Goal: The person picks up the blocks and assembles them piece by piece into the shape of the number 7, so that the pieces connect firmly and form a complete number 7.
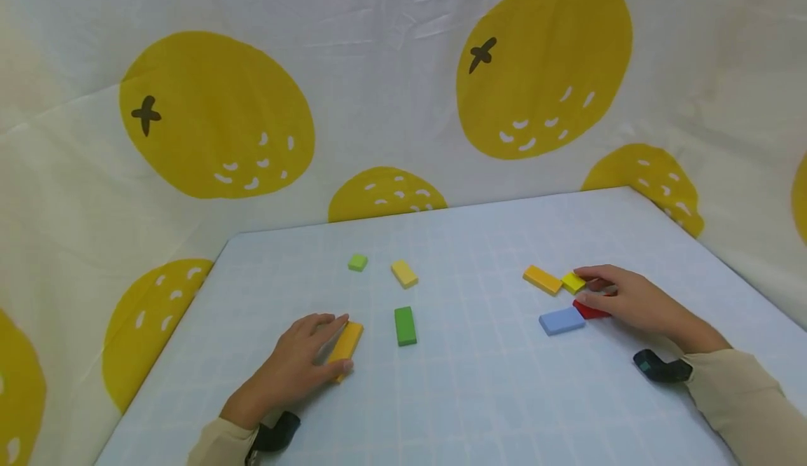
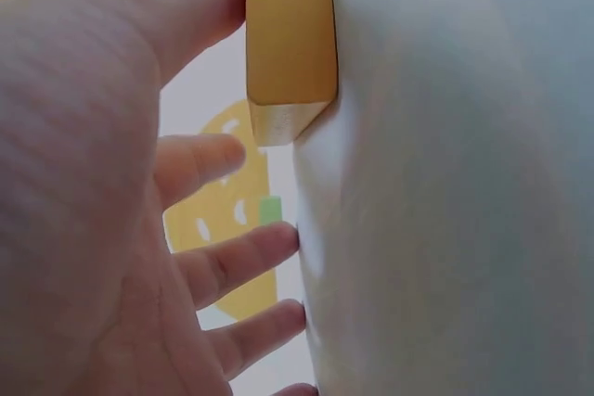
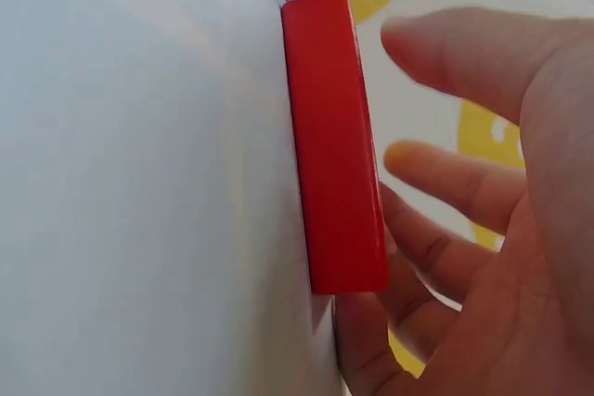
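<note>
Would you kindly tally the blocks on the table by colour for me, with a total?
Orange blocks: 2
Yellow blocks: 2
Green blocks: 2
Red block: 1
Blue block: 1
Total: 8

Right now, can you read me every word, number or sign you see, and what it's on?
There are none I can read.
The orange block by the left hand and the red block: no writing shows.
Yellow fruit prints: dark crosses, drawn marks rather than words.
Black device at the right wrist: tiny greenish patch, too small to read.
</note>
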A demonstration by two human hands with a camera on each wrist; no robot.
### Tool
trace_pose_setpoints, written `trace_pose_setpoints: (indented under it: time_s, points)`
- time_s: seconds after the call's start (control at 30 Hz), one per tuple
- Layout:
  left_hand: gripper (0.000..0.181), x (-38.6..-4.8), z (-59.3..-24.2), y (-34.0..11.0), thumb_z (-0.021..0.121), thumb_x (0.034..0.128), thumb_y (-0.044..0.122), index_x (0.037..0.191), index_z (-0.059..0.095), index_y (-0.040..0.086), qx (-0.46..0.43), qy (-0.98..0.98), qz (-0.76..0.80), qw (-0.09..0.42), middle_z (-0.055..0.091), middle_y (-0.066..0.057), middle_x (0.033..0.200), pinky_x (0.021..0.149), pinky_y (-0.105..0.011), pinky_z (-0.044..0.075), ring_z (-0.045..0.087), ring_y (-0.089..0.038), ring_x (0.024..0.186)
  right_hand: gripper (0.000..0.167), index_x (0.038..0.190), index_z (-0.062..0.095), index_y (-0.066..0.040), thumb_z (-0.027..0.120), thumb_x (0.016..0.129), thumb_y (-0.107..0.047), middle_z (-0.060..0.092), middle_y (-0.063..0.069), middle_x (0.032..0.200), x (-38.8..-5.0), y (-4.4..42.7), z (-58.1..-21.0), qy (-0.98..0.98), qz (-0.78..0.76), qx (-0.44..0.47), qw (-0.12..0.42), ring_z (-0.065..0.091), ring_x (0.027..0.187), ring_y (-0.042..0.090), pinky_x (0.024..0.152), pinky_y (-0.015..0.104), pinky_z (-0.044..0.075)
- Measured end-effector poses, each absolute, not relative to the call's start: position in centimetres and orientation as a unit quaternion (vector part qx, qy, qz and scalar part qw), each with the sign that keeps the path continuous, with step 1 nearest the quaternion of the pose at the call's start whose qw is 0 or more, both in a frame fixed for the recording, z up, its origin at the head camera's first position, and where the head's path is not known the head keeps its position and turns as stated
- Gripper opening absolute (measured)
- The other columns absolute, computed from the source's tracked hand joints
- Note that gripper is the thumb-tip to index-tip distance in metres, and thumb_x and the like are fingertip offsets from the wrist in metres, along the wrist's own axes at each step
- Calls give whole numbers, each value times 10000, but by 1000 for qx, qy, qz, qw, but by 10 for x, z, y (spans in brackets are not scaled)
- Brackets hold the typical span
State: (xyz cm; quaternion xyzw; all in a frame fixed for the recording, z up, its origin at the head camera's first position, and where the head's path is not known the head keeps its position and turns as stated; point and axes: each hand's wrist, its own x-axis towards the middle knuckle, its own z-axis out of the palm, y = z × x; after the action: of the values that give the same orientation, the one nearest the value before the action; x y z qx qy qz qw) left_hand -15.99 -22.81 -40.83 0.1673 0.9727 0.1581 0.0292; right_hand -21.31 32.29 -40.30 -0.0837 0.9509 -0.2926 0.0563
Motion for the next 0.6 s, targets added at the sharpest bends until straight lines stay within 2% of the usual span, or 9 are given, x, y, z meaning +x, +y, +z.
trace_pose_setpoints:
  time_s: [0.1,0.27,0.37,0.47,0.6]
  points:
    - [793,-160,-408,-230,659,856,660,1501,490,230,164,973,160,17,487,-91,1433,1068,-623,318,407,-347,1344,685,1439,494,-38,664,941,-478,558,228,1313,-219,320,-401,949,-296,-91,65,553,1121,383,894,542,525]
    - [688,-163,-408,-230,701,872,582,1435,573,209,157,972,175,-7,570,-58,1317,1001,-551,428,518,-294,1228,661,1421,508,-16,667,944,-445,557,255,1296,-227,320,-398,950,-284,-93,94,548,1100,394,871,521,538]
    - [635,-167,-408,-225,711,884,544,1404,604,195,143,973,180,-12,598,-38,1240,949,-513,452,550,-250,1155,685,1420,509,-16,687,926,-456,562,248,1281,-232,324,-396,950,-278,-90,110,544,1089,389,840,483,559]
    - [628,-172,-407,-219,722,871,552,1374,627,188,116,974,194,1,586,-11,1123,817,-419,471,559,-191,987,717,1421,508,-11,706,906,-470,567,234,1262,-239,328,-393,949,-273,-97,126,547,1079,380,814,443,572]
    - [599,-183,-404,-215,721,865,564,1331,653,193,89,971,219,40,553,17,1007,719,-335,451,508,-144,851,741,1411,520,-13,723,884,-493,575,207,1238,-250,328,-390,948,-258,-119,142,563,1064,358,801,432,573]
